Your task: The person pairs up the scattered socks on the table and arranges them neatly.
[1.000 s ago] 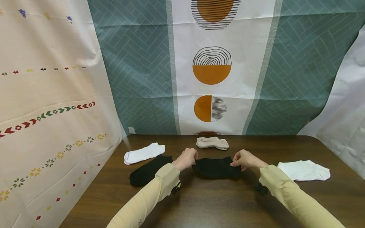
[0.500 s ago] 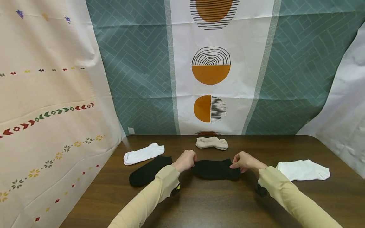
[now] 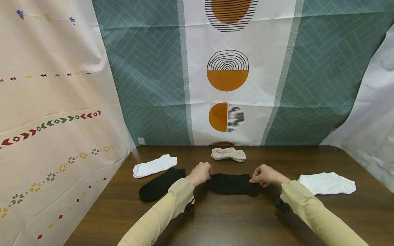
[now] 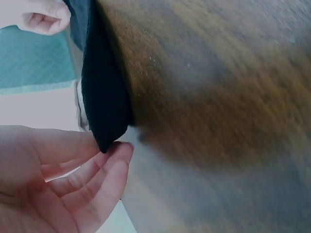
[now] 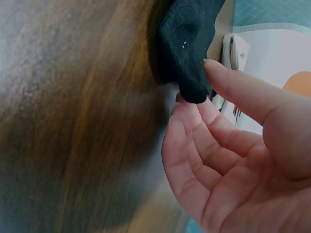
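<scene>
A black ankle sock (image 3: 231,183) lies stretched sideways between my two hands, at the middle of the wooden table. My left hand (image 3: 200,173) pinches its left end; in the left wrist view the thumb and fingertips meet on the tip of the black fabric (image 4: 104,92). At the other end is my right hand (image 3: 265,175), with thumb and fingers on the opening's edge. The right wrist view has the sock's end (image 5: 192,53) between the thumb and the curled fingers of that hand (image 5: 228,141).
Another black sock (image 3: 161,184) and a white sock (image 3: 155,165) lie at the left. Beige socks (image 3: 228,154) rest behind the middle. A second white sock (image 3: 327,183) lies by my right forearm. Curtains hang along the table's (image 3: 234,222) back and left side.
The right end of the black sock has come down slightly towards the table, and my right hand's fingers have shifted a little on it. My left hand keeps its pinch.
</scene>
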### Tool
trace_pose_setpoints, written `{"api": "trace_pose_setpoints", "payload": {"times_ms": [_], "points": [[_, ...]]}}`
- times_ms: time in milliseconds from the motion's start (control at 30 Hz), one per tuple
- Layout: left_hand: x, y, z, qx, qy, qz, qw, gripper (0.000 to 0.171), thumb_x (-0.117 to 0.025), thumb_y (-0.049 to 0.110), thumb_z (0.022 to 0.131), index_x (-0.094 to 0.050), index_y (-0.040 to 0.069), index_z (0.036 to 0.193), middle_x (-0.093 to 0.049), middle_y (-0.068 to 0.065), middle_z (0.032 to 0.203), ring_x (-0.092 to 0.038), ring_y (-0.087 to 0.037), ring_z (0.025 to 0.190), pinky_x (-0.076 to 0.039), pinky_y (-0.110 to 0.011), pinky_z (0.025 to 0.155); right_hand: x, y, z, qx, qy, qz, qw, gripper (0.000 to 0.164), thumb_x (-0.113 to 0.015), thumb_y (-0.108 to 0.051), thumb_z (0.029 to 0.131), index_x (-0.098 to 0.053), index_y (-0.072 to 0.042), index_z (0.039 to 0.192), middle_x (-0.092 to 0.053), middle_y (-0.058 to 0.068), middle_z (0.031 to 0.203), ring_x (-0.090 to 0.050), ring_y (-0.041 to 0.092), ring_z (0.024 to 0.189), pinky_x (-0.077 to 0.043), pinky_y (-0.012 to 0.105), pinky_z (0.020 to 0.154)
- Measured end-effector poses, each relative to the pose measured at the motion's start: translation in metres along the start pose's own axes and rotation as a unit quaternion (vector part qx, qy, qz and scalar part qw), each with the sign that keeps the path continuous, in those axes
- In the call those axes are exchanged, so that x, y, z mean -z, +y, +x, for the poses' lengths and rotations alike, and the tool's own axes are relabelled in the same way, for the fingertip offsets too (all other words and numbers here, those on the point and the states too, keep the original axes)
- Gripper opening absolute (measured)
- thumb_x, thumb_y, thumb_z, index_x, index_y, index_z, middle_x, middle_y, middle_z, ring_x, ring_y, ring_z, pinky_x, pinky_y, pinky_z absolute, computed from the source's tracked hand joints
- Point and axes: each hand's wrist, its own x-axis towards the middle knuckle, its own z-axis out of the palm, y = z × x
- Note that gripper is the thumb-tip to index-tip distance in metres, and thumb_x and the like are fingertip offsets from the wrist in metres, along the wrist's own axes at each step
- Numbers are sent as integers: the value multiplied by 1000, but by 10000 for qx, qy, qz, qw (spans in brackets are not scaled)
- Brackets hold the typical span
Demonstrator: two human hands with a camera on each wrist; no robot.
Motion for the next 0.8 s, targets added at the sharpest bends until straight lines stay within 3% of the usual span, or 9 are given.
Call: {"api": "trace_pose_setpoints", "payload": {"times_ms": [300, 800], "points": [[6, -6, -2, 69, 145, 170, 9997, 10, -68, 6, 78, -61, 9, 73, -53, 2, 67, -49, -13, 57, -40, -29, 51, 0, -2, 3, -7, 231, 115, 9997, 16, -69, -14, 79, -60, -2, 71, -53, 2, 58, -49, 12, 50, -46, 29, 48], [20, -27, -9, 211, 250, 136, 9994, 6, -66, 5, 78, -62, 6, 74, -53, 1, 66, -49, -15, 58, -41, -30, 51, 0, -7, 7, 78, 399, 36, 9992, 13, -68, -11, 80, -61, -1, 73, -55, 3, 58, -52, 13, 51, -47, 30, 48]]}}
